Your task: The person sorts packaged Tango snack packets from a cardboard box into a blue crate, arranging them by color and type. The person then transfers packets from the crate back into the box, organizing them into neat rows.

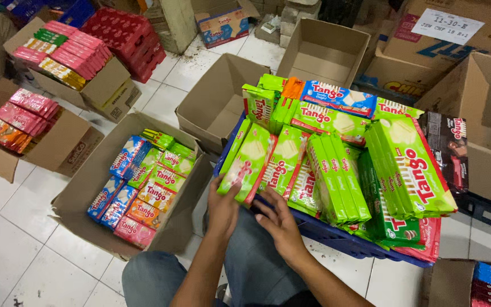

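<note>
A white tiled floor point(24, 256), dusty and scuffed in places, is crowded with cardboard boxes, some open and bare inside, some stacked with flat snack packets. The person sits low with knees in jeans point(257, 273) at the bottom of the view, facing a blue plastic crate point(336, 236) heaped well above its rim with green packets.

The left hand point(223, 207) is curled around the lower end of a light green packet point(248, 165) at the front left of the heap, thumb on top and fingers underneath as far as can be seen. The right hand point(277, 222) lies just beside it with fingers loosely spread, fingertips touching the bottom edges of the neighbouring green packets point(282, 162) near the crate's front rim; it grips nothing that I can make out.

To the left stands an open box point(86, 187) part filled with rows of blue, green, orange and pink packets point(143, 187). An empty box point(217, 102) sits behind it.

The heap looks unsteady: packets lean on one another and overhang the crate at the right, where a thick green bundle point(410, 165) sits tilted. Drawing one packet out from the front could well loosen those resting against it, so they slide onto the floor or the lap. The glossy wrappers would make such a slip easier.
</note>
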